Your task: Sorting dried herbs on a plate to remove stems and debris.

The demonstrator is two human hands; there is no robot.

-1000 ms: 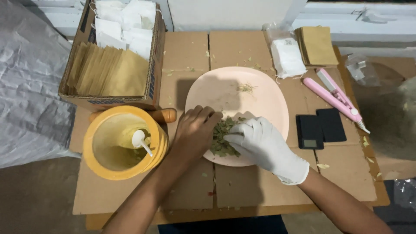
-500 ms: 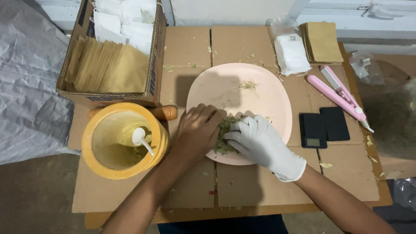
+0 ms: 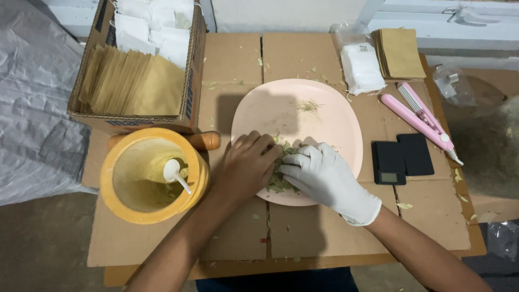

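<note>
Together, both hands are working over a small heap of dried green leaf bits [image 3: 281, 176] at the near edge of the pink plate [image 3: 324, 108], where the shallow rim is keeping the crumbs from scattering. The bare left hand [image 3: 246, 165] is curling its fingers loosely into the heap from one side, while the white-gloved right hand [image 3: 324, 176] is pressing in from the other with fingers half-bent, so the pile is sitting pinched between them; neither is clamping anything firmly. The plate is resting on cardboard covering the counter [image 3: 243, 238]. Just beside the left arm, a yellow tub [image 3: 154, 176] with a white scoop [image 3: 175, 173] is standing within easy reach. A cardboard box [image 3: 138, 70] of brown and white sachets is sitting behind it. Right of the plate, a small black scale [image 3: 389, 162] and a pink sealer [image 3: 419, 116] are lying near.
</note>
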